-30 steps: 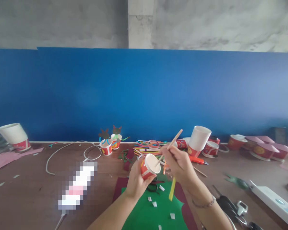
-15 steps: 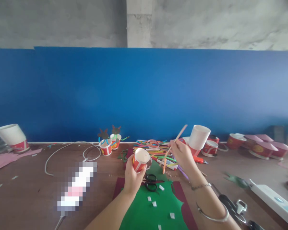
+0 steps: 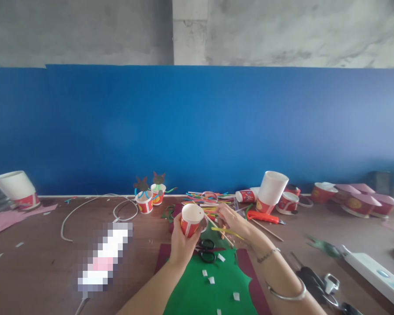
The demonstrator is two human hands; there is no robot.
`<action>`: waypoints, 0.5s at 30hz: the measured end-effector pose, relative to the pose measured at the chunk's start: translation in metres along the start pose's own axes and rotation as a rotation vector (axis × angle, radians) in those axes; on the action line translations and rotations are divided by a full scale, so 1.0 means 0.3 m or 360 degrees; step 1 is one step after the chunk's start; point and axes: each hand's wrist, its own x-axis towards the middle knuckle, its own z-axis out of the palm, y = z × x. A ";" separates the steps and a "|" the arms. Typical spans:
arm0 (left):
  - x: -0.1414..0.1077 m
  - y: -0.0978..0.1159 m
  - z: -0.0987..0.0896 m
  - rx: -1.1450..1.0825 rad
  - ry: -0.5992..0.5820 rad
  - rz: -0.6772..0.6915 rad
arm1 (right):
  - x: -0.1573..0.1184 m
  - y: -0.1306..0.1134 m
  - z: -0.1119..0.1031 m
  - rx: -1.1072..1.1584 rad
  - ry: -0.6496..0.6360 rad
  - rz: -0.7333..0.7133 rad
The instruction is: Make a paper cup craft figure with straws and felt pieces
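Observation:
My left hand (image 3: 184, 242) is wrapped round a red and white paper cup (image 3: 191, 218), held upright with its mouth tipped a little towards me. A small dark hole shows near its rim. My right hand (image 3: 231, 217) reaches into a pile of coloured pipe cleaners (image 3: 207, 197), its fingers curled down; what they pinch, if anything, is hidden. Below that hand a yellow pipe cleaner (image 3: 228, 231) passes by the wrist. A thin wooden stick (image 3: 220, 231) lies between the hands. Black-handled scissors (image 3: 207, 256) lie just below the cup, on green paper (image 3: 203, 297).
Two cups with dark cat heads, one nearer (image 3: 144, 203), stand at the back. A tall cup stack (image 3: 272, 192) and an orange utility knife (image 3: 265, 217) are to the right. A power strip (image 3: 374, 275) lies far right; a lit, blurred-out device (image 3: 105, 258) lies left.
My right hand has let go of the wooden stick, which now lies on the table, and has moved left and down into the pipe cleaners. The left hand keeps the cup nearly still.

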 end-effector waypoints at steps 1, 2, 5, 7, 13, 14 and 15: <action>0.000 0.002 0.000 -0.0042 -0.0012 0.0001 | -0.001 -0.008 0.001 0.0036 -0.0066 0.0019; 0.000 0.004 0.000 -0.0089 -0.0023 -0.0006 | -0.001 -0.017 0.002 0.0044 -0.0121 0.0021; 0.003 0.008 -0.004 -0.0271 -0.0030 -0.0073 | -0.003 -0.046 0.004 -0.0023 -0.0146 -0.0072; 0.005 0.008 -0.007 -0.0391 -0.0013 -0.0100 | -0.007 -0.060 0.003 -0.0027 -0.0161 -0.0069; 0.007 0.003 -0.009 -0.0595 0.0006 -0.0158 | -0.027 -0.038 0.001 -0.0139 -0.0274 0.0168; 0.005 0.002 -0.008 -0.0666 0.0000 -0.0189 | -0.029 -0.028 0.003 -0.0187 -0.0282 0.0171; 0.004 0.001 -0.007 -0.0737 -0.0010 -0.0220 | -0.030 -0.019 0.006 -0.0233 -0.0299 0.0155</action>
